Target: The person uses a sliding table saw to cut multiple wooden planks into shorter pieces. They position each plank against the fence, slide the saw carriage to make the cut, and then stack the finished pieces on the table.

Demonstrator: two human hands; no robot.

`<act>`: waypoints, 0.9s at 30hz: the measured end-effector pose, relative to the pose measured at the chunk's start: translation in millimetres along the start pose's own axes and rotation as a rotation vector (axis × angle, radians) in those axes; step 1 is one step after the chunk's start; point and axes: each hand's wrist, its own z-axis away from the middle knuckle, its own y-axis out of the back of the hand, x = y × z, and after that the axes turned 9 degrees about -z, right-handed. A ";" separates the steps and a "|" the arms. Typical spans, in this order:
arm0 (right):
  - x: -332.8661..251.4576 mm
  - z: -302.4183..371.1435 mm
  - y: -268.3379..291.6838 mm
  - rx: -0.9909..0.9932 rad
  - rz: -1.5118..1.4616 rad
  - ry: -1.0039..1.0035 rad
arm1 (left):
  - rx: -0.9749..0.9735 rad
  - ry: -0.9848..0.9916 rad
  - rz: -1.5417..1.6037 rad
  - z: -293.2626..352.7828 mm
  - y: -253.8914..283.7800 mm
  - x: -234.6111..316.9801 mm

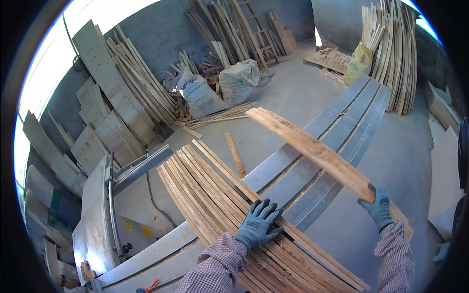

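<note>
My left hand (259,225), in a blue-grey work glove, lies with fingers stretched over a row of long, narrow wooden strips (210,195). The strips sit side by side across a metal sliding table. In my right hand (379,207), also gloved, is a wide wooden board (312,149), gripped near its near end. That board slants away to the upper left, across the metal table and apart from the strips. Its edge looks rough in places.
The grooved metal table (342,110) runs from lower left to upper right, beside a grey machine body (100,219). White sacks (198,93) and leaning timber stand along the back wall. A yellow sack (359,63) is at back right. A red-handled tool (151,285) lies at the front.
</note>
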 end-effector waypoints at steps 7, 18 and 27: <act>-89.3 49.6 -25.8 -0.747 -0.286 -0.327 | 0.014 0.035 0.020 0.5 0.6 -0.5; -71.8 82.0 -78.0 -1.084 -0.523 -0.225 | -0.066 0.008 -0.094 -1.7 -0.5 0.8; -73.7 79.7 -75.5 -1.168 0.072 -0.222 | -0.139 0.004 -0.146 -4.6 -1.2 -1.1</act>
